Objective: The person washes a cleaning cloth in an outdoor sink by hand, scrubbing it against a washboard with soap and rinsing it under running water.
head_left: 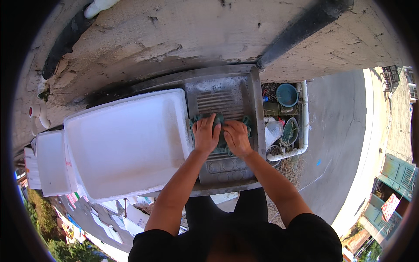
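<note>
A wet, dark green cloth [221, 146] lies bunched on the ribbed washboard [220, 102] of a grey stone laundry sink [257, 102]. My left hand [206, 133] grips the left part of it, fingers pointing away from me. Close by on the right, my right hand [237, 137] bears down on the same cloth with curled fingers. Folds of the fabric stick out past both hands, and what lies under the palms is hidden. White suds [218, 83] cover the far end of the washboard.
A large white foam lid [126, 142] covers the sink's left side, with a smaller white foam box [54, 161] beyond it. To the right stand a blue-green bucket [287, 95] and a white pipe [304, 118]. A wall with a dark pipe [301, 32] rises behind.
</note>
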`<state>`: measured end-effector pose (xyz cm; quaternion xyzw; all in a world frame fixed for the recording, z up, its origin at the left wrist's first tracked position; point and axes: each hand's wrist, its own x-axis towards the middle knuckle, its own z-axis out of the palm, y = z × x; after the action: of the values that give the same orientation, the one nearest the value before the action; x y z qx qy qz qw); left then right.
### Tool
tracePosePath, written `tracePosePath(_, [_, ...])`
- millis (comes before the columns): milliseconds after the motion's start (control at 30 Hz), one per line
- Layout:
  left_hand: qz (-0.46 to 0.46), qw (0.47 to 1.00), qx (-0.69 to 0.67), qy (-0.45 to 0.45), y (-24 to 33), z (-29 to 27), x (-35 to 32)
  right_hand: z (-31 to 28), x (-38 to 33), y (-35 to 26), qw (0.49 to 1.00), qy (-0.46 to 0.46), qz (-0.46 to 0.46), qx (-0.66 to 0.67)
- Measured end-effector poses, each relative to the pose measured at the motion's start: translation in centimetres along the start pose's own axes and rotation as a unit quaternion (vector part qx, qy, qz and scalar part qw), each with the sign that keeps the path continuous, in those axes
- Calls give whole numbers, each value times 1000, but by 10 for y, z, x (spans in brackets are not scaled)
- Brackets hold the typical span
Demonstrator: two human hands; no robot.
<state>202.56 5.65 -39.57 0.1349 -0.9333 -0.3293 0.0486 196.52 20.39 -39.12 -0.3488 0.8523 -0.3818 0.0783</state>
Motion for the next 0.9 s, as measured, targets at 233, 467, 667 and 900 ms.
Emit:
tracePosePath(233, [-12, 988, 147, -53, -4, 20, 39, 12, 38, 13, 989, -95, 76, -83])
tracePosePath(467, [-33, 989, 67, -126, -2, -8, 41, 7, 28, 12, 989, -28, 130, -57])
tracePosePath(667, [74, 994, 81, 21, 3, 16, -93, 15, -70, -29, 989, -12, -36, -141])
tracePosePath(900, [42, 968, 224, 103, -8, 0, 60, 24, 71, 21, 973, 58, 37, -220])
